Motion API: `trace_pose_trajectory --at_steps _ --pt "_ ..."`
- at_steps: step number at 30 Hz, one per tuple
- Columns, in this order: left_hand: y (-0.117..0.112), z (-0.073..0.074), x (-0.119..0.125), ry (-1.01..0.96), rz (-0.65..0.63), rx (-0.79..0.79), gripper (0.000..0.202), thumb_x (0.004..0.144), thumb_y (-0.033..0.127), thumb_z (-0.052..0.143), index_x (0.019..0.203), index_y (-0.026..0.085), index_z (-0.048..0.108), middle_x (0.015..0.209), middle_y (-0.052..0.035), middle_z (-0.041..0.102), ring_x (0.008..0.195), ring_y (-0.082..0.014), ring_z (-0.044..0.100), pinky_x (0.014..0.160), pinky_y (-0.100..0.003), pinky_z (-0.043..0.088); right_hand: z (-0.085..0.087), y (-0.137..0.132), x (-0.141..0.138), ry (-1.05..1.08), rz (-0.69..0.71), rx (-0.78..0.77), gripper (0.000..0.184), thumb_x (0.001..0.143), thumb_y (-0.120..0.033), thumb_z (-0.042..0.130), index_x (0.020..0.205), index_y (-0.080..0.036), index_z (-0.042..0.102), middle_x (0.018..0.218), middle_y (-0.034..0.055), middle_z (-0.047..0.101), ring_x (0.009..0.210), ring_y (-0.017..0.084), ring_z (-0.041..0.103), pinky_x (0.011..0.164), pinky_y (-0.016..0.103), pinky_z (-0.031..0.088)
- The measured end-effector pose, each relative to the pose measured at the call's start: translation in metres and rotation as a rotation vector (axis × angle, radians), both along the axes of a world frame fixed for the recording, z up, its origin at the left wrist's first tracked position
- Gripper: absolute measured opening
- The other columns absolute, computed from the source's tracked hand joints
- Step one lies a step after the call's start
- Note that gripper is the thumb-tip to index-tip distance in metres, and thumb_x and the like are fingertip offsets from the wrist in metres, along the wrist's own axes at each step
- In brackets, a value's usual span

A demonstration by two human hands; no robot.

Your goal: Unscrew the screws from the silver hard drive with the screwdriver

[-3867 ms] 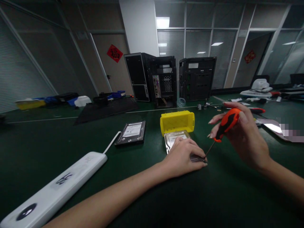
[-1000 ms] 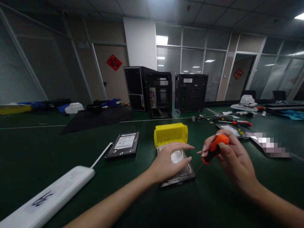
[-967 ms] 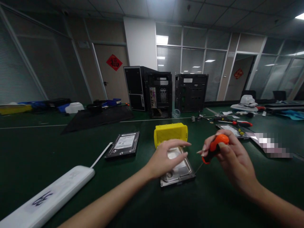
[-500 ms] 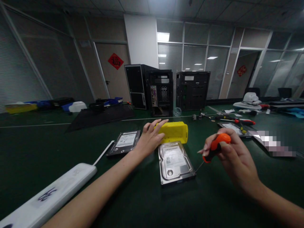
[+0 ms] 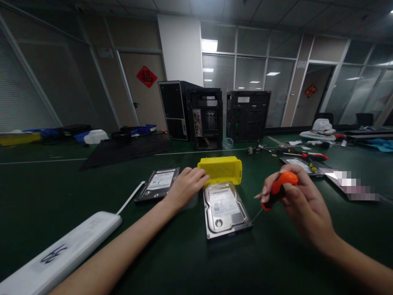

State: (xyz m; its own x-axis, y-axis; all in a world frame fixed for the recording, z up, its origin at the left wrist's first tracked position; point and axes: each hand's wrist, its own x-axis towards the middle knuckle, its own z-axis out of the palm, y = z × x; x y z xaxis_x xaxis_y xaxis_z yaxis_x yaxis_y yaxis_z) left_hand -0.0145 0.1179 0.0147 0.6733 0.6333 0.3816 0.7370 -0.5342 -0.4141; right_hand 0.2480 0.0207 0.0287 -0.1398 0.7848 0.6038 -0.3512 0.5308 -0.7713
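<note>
A hard drive (image 5: 222, 205) lies label side up on the green table, just in front of a small yellow plastic bin (image 5: 220, 171) tipped on its side. My left hand (image 5: 188, 185) is at the drive's far left corner, beside the bin's left end. Its fingers lie side by side, slightly bent, with nothing visible in them. In my right hand (image 5: 302, 200) is an orange-and-black screwdriver (image 5: 281, 188). The screwdriver's tip meets the drive's near right corner. Left of my left hand rests a second hard drive (image 5: 159, 184).
At the near left lies a white power strip (image 5: 67, 250) with a cord. Computer cases (image 5: 207, 116) stand at the back. On the right are another hard drive (image 5: 301, 165) and red-handled pliers (image 5: 317, 156). A black mat (image 5: 125, 150) lies at the back left.
My left hand has come off the yellow bin and moved down to the drive's far corner, its fingers drawn closer together. The screwdriver stays at the same corner. The view has shifted slightly.
</note>
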Motion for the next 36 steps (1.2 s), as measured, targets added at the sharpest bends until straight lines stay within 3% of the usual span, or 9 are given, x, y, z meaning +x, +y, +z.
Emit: trace_pose_trajectory --at_steps 2,3,10,16,19,23,26,32,36 --pt "0.003 0.006 0.009 0.048 -0.034 -0.14 0.026 0.089 0.009 0.041 0.106 0.017 0.06 0.106 -0.0087 0.06 0.098 -0.0195 0.054 0.084 -0.032 0.04 0.0 0.0 0.0 -0.011 0.0 0.004 0.014 0.089 -0.026 0.046 0.103 -0.026 0.045 0.085 0.0016 0.06 0.074 0.014 0.059 0.076 0.037 0.05" --pt "0.005 0.008 0.015 0.047 0.014 -0.213 0.023 0.088 0.009 0.043 0.101 0.016 0.062 0.102 -0.0081 0.062 0.096 -0.0188 0.056 0.084 -0.031 0.041 0.0 0.0 0.0 -0.014 0.001 0.005 0.015 0.088 -0.026 0.047 0.103 -0.026 0.045 0.085 0.0016 0.06 0.075 0.014 0.059 0.078 0.038 0.05" --pt "0.019 0.01 0.059 -0.01 0.294 -0.296 0.019 0.086 0.008 0.046 0.085 0.008 0.065 0.087 -0.0147 0.066 0.083 -0.0236 0.064 0.071 -0.032 0.049 0.003 0.001 0.004 -0.008 -0.011 -0.01 0.013 0.088 -0.027 0.047 0.101 -0.026 0.045 0.085 0.0016 0.06 0.076 0.014 0.06 0.065 0.031 0.05" --pt "0.027 0.01 0.068 -0.043 0.429 -0.368 0.028 0.089 0.028 0.052 0.113 0.014 0.053 0.112 -0.0089 0.056 0.095 -0.0203 0.058 0.079 -0.039 0.05 0.004 0.004 0.006 0.002 -0.033 -0.042 0.012 0.089 -0.027 0.047 0.1 -0.026 0.044 0.085 0.001 0.061 0.074 0.013 0.06 0.064 0.029 0.051" --pt "0.03 0.009 0.069 -0.067 0.43 -0.378 0.03 0.089 0.028 0.053 0.115 0.014 0.052 0.114 -0.009 0.055 0.096 -0.0207 0.058 0.08 -0.04 0.05 0.006 0.005 0.005 0.012 -0.031 -0.047 0.012 0.088 -0.028 0.048 0.1 -0.026 0.044 0.085 0.0011 0.061 0.074 0.014 0.06 0.064 0.029 0.051" --pt "0.033 0.008 0.071 -0.091 0.411 -0.367 0.03 0.089 0.028 0.052 0.115 0.014 0.052 0.114 -0.0089 0.055 0.096 -0.0206 0.058 0.08 -0.04 0.05 0.007 0.006 0.004 0.005 -0.037 -0.051 0.014 0.087 -0.028 0.049 0.1 -0.026 0.043 0.083 -0.0001 0.061 0.072 0.013 0.06 0.078 0.035 0.051" --pt "0.033 0.006 0.071 -0.098 0.393 -0.352 0.029 0.089 0.029 0.052 0.114 0.014 0.052 0.113 -0.0085 0.056 0.095 -0.0201 0.058 0.08 -0.04 0.05 0.008 0.006 0.005 -0.013 -0.028 -0.043 0.014 0.087 -0.028 0.048 0.1 -0.026 0.043 0.082 -0.0001 0.061 0.072 0.013 0.06 0.08 0.037 0.051" --pt "0.038 0.0 0.066 -0.146 0.349 -0.292 0.02 0.09 0.014 0.043 0.092 0.011 0.063 0.094 -0.013 0.064 0.093 -0.0246 0.061 0.078 -0.034 0.048 0.008 0.005 0.004 -0.014 -0.022 -0.032 0.012 0.088 -0.027 0.047 0.099 -0.026 0.043 0.083 -0.0003 0.061 0.073 0.012 0.06 0.08 0.036 0.051" --pt "0.043 -0.004 0.062 -0.182 0.328 -0.283 0.02 0.088 0.014 0.044 0.091 0.013 0.063 0.093 -0.0118 0.066 0.09 -0.0229 0.062 0.077 -0.031 0.047 0.008 0.006 0.004 -0.02 -0.016 -0.024 0.012 0.088 -0.027 0.047 0.1 -0.026 0.043 0.084 -0.0003 0.061 0.073 0.012 0.061 0.08 0.035 0.051"
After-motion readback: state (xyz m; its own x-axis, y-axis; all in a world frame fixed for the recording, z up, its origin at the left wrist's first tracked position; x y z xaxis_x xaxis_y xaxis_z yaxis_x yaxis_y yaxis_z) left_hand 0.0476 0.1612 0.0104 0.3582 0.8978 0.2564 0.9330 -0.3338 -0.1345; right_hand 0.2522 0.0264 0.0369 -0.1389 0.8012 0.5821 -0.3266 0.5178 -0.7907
